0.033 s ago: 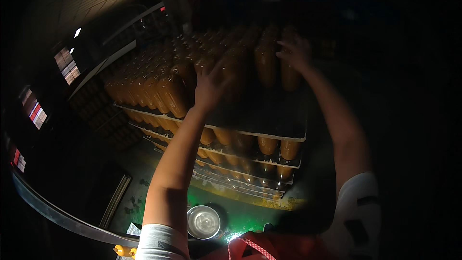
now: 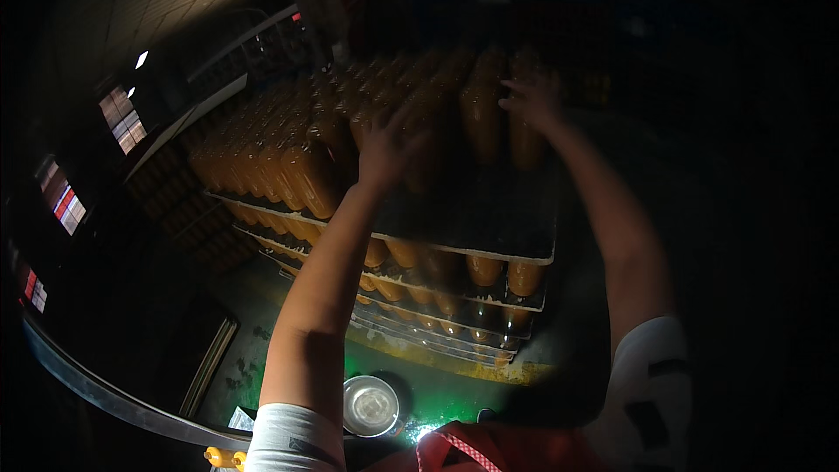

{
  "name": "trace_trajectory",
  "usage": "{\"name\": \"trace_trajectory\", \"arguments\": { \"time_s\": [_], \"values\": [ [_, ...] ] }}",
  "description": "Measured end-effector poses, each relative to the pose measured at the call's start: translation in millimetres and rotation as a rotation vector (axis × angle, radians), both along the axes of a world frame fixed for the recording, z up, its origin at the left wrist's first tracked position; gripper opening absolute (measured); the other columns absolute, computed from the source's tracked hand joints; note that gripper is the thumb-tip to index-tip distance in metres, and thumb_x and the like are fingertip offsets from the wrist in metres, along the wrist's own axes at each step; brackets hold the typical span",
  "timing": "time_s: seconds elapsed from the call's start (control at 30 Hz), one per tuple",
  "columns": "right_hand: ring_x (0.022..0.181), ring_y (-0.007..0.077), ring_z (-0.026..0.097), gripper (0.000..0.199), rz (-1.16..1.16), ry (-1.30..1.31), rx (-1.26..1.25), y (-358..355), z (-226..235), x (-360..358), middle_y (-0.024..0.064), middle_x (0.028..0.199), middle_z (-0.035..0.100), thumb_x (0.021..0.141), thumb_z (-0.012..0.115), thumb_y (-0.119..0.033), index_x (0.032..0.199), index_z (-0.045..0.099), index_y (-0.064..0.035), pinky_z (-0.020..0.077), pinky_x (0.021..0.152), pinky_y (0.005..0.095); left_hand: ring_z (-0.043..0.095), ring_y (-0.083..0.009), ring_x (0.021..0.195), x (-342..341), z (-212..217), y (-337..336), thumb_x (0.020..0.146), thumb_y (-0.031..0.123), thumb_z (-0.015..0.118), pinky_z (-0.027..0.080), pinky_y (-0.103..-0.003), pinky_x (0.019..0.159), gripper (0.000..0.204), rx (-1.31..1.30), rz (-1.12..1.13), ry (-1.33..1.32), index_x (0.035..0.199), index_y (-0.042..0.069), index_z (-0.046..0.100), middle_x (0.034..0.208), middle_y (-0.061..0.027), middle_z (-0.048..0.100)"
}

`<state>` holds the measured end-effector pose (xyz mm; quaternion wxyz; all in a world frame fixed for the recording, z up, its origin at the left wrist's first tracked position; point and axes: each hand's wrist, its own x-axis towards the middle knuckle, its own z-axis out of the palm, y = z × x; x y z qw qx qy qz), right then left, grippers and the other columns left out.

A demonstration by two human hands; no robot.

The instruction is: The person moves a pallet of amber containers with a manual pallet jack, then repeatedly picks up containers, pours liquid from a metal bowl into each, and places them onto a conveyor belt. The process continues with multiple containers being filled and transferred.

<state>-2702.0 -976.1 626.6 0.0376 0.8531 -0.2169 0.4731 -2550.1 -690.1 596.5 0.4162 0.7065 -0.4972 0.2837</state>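
Rows of tall bottles [image 2: 306, 177] filled with amber-brown liquid stand on the top sheet of a layered stack. My left hand [image 2: 384, 153] reaches in among the front bottles, fingers apart, against or close to the ones beside it. Farther right, my right hand [image 2: 535, 103] is by the end bottles, its fingers spread and pointing left. Between the hands stands another amber bottle [image 2: 482, 122]. Deep shadow blurs the fingertips, so contact is hard to make out. The dark top sheet [image 2: 489, 210] shows in front of the bottles.
Below, thin sheets with pale edges [image 2: 454, 249] separate further bottle layers. A round metal bowl [image 2: 370, 406] sits on the wet green floor left of my body. A long curved rail [image 2: 114, 398] runs along the lower left. More stacked bottles [image 2: 188, 205] stand at left.
Both hands stay nearly where they were among the bottles. My left hand sits very slightly farther right; the right hand is almost unmoved.
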Motion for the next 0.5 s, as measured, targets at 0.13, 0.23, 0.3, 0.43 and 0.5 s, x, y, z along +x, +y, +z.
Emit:
{"name": "trace_trajectory", "arguments": {
  "time_s": [0.13,0.23,0.3,0.43,0.5],
  "values": [
    [0.131,0.0399,0.044,0.051,0.068,0.050,0.104,-47,-52,35,0.0173,0.137,0.050,0.084,0.077,-0.038,0.132,0.064,-0.0291,0.0417,0.109,0.0490,0.045,-0.0437,0.129,35,-19,-90,0.086,0.042,0.073,0.047,-0.049,0.101,0.056,0.185,0.289,-0.016,0.137,0.025,0.059,0.139,-0.0213,0.049],
    [0.130,0.0395,0.045,0.050,0.028,0.035,0.173,-35,-46,19,0.0166,0.138,0.049,0.084,0.078,-0.030,0.132,0.063,-0.0297,0.0431,0.108,0.0483,0.049,-0.0425,0.125,32,-24,-97,0.083,0.038,0.076,0.046,-0.049,0.102,0.052,0.151,0.290,0.015,0.131,0.023,0.063,0.136,-0.0209,0.051],
    [0.130,0.0385,0.045,0.049,0.128,-0.033,0.090,-43,-54,8,0.0172,0.141,0.046,0.086,0.077,-0.028,0.132,0.063,-0.0278,0.0446,0.106,0.0474,0.050,-0.0409,0.125,27,-31,-88,0.081,0.033,0.078,0.045,-0.048,0.102,0.051,0.055,0.227,-0.039,0.129,0.022,0.065,0.135,-0.0201,0.052],
    [0.127,0.0314,0.049,0.048,0.328,-0.273,-0.053,-45,-74,-41,0.0137,0.136,0.050,0.085,0.076,-0.018,0.132,0.063,-0.0186,0.0443,0.105,0.0416,0.051,-0.0357,0.125,19,-60,-43,0.081,0.025,0.078,0.044,-0.043,0.102,0.052,-0.217,0.088,-0.182,0.130,0.015,0.064,0.133,-0.0171,0.054],
    [0.126,0.0282,0.051,0.048,0.406,-0.366,0.039,-7,-82,-62,0.0132,0.135,0.053,0.086,0.073,-0.013,0.133,0.062,-0.0126,0.0429,0.106,0.0387,0.053,-0.0324,0.125,20,-77,7,0.080,0.019,0.077,0.044,-0.041,0.104,0.049,-0.348,0.048,-0.113,0.126,0.011,0.066,0.133,-0.0156,0.057]
  ]
}}
